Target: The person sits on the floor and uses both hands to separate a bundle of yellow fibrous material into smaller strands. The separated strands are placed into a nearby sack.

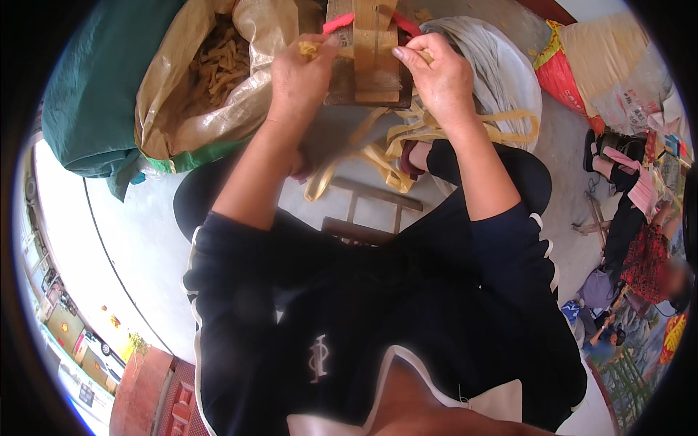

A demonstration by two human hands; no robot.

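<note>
Sitting over a pale concrete floor point(145, 240), the person works at a wooden block frame point(371, 54) held at arm's length, top centre of the head view. To the left, a green tarp point(94, 87); against it an open woven sack point(218, 94) filled with short yellow strip pieces point(218, 62). A grey-white sack point(494, 65) lies behind the right forearm, red and pale bags point(582, 65) further right. Another person sits at the far right edge, apart from the work. A low wooden stool frame point(371, 207) shows between the knees.

Step in hand, as I judge it: feeding or seating a yellow strip point(309, 49) across the wooden frame, which carries a pink band point(338, 23) over its top.

Left hand point(302, 73): fingers curled closed, pinching the strip end, which sticks out just left of the frame. Right hand point(436, 73): closed against the frame's right side, thumb pressed to the wood; a bit of yellow shows at the fingertips, though whether it grips strip or only steadies the block I cannot tell.

Loose yellow loops point(436, 134) hang below the frame, under both wrists, well clear of either grip.

Next move probably calls for even tension from both sides, keeping the strip flat on the wood.
</note>
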